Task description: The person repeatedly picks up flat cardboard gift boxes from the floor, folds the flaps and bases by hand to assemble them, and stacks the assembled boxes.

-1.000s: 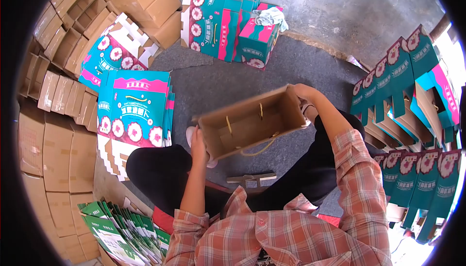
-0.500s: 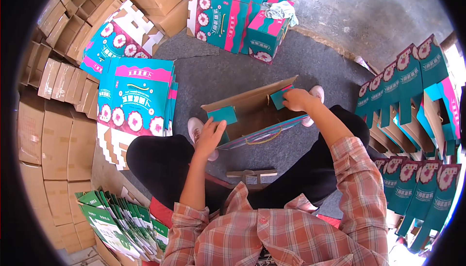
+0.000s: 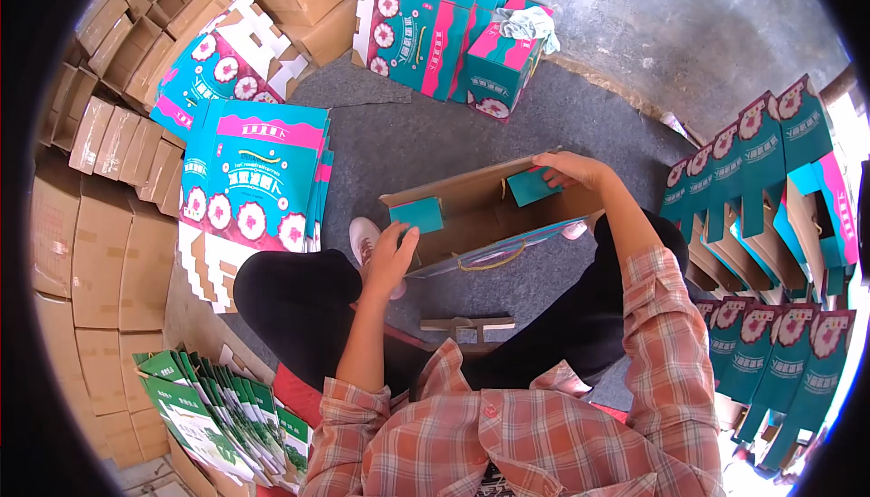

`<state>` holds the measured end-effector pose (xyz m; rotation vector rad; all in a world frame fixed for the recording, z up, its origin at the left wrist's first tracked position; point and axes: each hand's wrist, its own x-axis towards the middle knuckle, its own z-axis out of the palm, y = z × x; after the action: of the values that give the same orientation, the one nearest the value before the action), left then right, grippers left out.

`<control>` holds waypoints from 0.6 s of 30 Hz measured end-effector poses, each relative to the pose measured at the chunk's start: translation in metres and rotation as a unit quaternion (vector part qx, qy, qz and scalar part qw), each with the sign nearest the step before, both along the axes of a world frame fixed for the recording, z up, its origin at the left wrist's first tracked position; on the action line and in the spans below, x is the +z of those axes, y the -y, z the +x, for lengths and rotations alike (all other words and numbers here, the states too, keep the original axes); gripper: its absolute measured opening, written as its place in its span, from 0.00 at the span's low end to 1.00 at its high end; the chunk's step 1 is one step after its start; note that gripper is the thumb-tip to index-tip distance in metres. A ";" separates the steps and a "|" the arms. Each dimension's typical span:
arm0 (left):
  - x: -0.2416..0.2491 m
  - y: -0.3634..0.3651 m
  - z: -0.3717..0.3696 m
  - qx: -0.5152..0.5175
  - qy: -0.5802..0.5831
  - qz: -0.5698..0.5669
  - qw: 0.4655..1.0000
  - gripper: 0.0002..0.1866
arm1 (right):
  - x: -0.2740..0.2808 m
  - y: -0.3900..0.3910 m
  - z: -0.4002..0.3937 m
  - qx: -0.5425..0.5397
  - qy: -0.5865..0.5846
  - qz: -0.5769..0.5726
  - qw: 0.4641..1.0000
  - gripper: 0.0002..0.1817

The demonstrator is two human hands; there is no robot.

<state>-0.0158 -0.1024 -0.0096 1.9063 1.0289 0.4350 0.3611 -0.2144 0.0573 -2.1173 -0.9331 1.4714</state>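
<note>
An open cardboard gift box [image 3: 485, 209] stands between my feet, its brown inside facing up, teal small flaps folded inward at both ends. A yellow cord handle [image 3: 491, 264] hangs on the side nearest me, and cord ends poke through the far wall. My left hand [image 3: 391, 250] holds the box's left end, fingers by the left flap [image 3: 418, 215]. At the opposite end my right hand [image 3: 577, 173] grips the rim, fingertips over the far corner beside the right flap [image 3: 533, 186]. The parts of both hands beyond the walls are hidden.
Flat printed box sheets [image 3: 258, 175] are stacked at left. Brown cartons [image 3: 104, 252] line the left edge. Green printed bags [image 3: 217, 415] stand lower left. A printed box [image 3: 498, 67] with a cloth [image 3: 527, 26] sits ahead. Rows of teal boxes [image 3: 752, 171] fill the right.
My right hand has moved from the right flap out to the box's far right corner. The right flap now hangs lower inside the box. My left hand stays at the left end.
</note>
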 end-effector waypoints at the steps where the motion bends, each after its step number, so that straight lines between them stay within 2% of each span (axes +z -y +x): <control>1: -0.001 0.000 -0.001 0.008 0.013 -0.009 1.000 0.30 | 0.002 0.000 0.000 0.000 -0.001 0.008 1.000 0.46; 3: 0.004 0.004 -0.002 0.018 0.012 -0.010 1.000 0.30 | -0.002 0.000 0.004 0.001 -0.003 0.015 1.000 0.49; 5: 0.004 0.006 -0.001 0.024 0.013 -0.010 1.000 0.29 | -0.014 -0.001 0.017 -0.101 -0.070 -0.002 0.992 0.52; 6: 0.002 0.007 -0.001 0.022 0.020 0.012 0.999 0.28 | -0.016 -0.001 0.018 -0.103 -0.070 -0.003 0.992 0.52; 7: 0.000 0.007 -0.002 0.021 0.027 0.035 0.999 0.26 | -0.018 -0.001 0.019 -0.155 -0.073 0.001 0.985 0.51; 8: -0.002 0.005 -0.003 0.020 0.026 0.034 0.999 0.26 | -0.020 -0.001 0.019 -0.207 -0.077 0.005 0.975 0.51; 9: 0.004 0.004 -0.003 0.007 0.030 0.008 1.000 0.25 | -0.015 -0.001 0.016 -0.210 -0.077 0.004 0.975 0.51; 11: 0.009 0.005 -0.001 -0.014 0.034 -0.021 0.999 0.24 | 0.001 0.004 0.012 -0.044 -0.047 0.012 0.998 0.49; 12: 0.010 0.006 -0.001 -0.011 0.062 -0.039 0.997 0.23 | -0.005 0.006 0.018 -0.049 -0.045 0.010 0.998 0.49; 13: 0.009 0.005 -0.002 -0.005 0.089 -0.056 0.994 0.23 | -0.016 0.002 0.024 0.038 0.012 0.024 0.999 0.47; 14: 0.007 0.003 -0.005 0.002 0.032 -0.059 0.998 0.23 | -0.027 0.000 0.029 0.127 0.067 0.039 0.989 0.45; 18: 0.016 0.006 -0.012 0.035 -0.020 -0.086 0.996 0.23 | -0.019 0.003 0.018 0.139 0.124 0.054 0.981 0.43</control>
<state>-0.0276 -0.1086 0.0060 1.7372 1.1254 0.3377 0.3786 -0.2177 0.0379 -2.1927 -1.4176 1.2605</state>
